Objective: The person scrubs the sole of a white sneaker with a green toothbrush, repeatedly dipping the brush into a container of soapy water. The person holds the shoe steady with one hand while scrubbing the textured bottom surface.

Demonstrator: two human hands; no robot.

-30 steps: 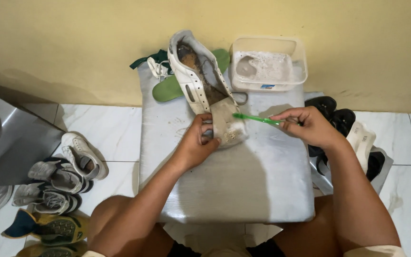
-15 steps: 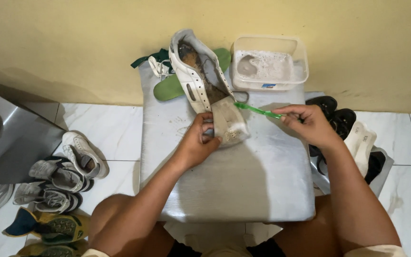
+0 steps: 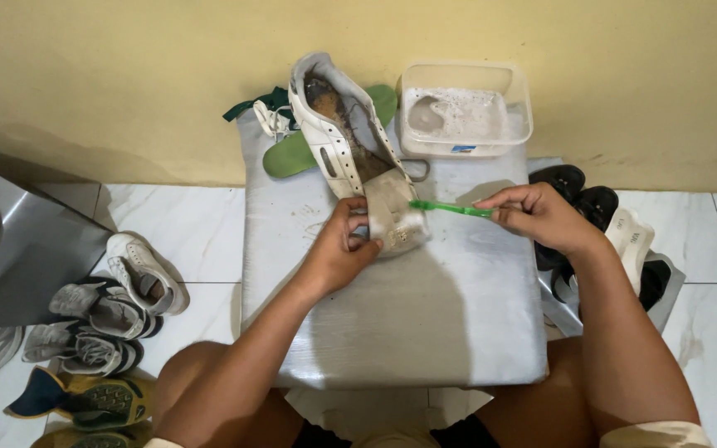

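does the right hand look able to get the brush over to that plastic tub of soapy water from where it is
Probably yes. The right hand holds the green brush just below the clear tub, which is open-topped, and the bench between them is bare.

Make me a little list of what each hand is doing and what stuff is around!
left hand: grips the toe of a dirty white shoe
right hand: holds a green toothbrush, bristle end at the toe
surface: grey table
behind shoe: green insole, clear tub of whitish water
floor, left: pile of sneakers
floor, right: black and white shoes
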